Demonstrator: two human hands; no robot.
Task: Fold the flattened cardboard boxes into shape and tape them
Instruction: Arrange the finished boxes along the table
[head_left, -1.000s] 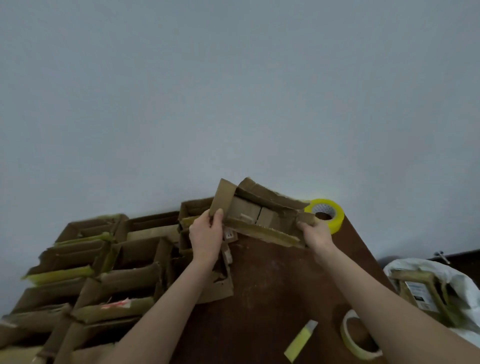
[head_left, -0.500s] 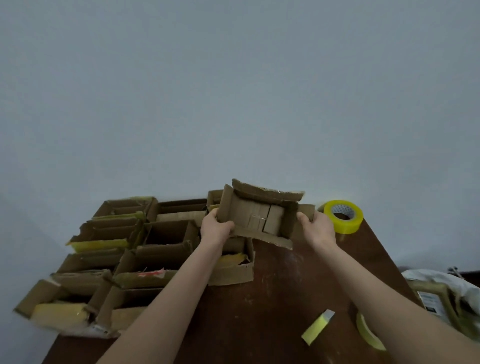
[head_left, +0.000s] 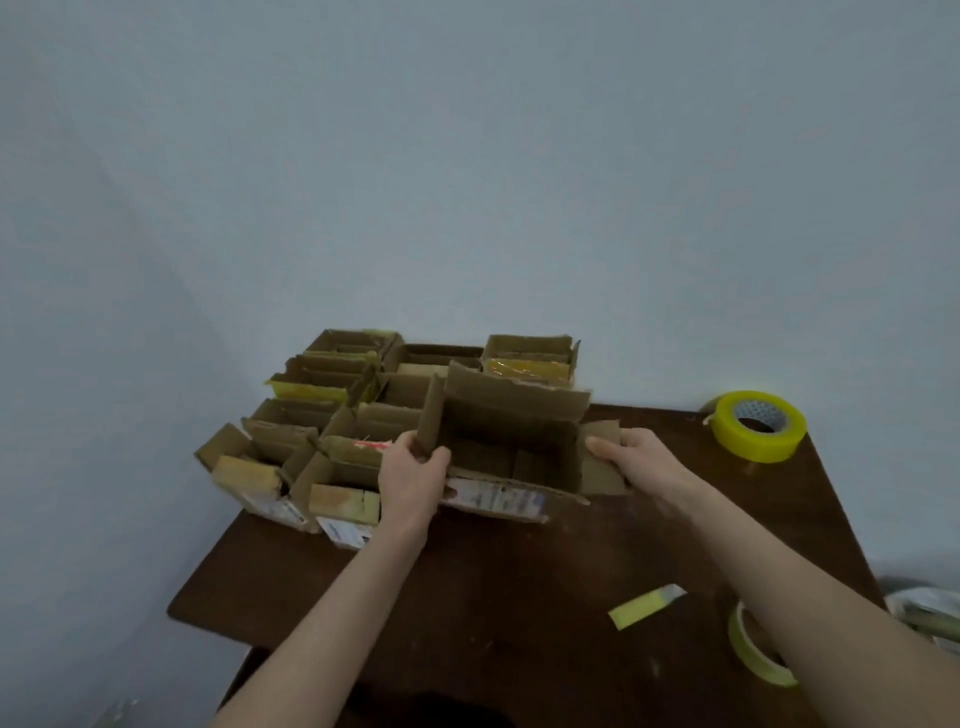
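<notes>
A dark brown table (head_left: 519, 597) stands against a pale blue-grey wall (head_left: 467, 182). Nearest, at four o'clock, lie a thin yellow tape roll (head_left: 756, 657) and a cut yellow tape strip (head_left: 644, 605). At centre, the left hand (head_left: 413, 480) curls round the left flap of an open cardboard box (head_left: 511, 431), and the right hand (head_left: 641, 462) pinches its right flap. The box's front label (head_left: 493, 499) is too blurred to read. Several folded boxes (head_left: 332, 415) cluster at ten o'clock; a thick yellow tape roll (head_left: 753, 426) sits at two o'clock.

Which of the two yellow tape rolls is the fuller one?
The thick yellow tape roll at the far right corner of the dark brown table. The other is a thin yellow tape ring at the near right edge.
</notes>
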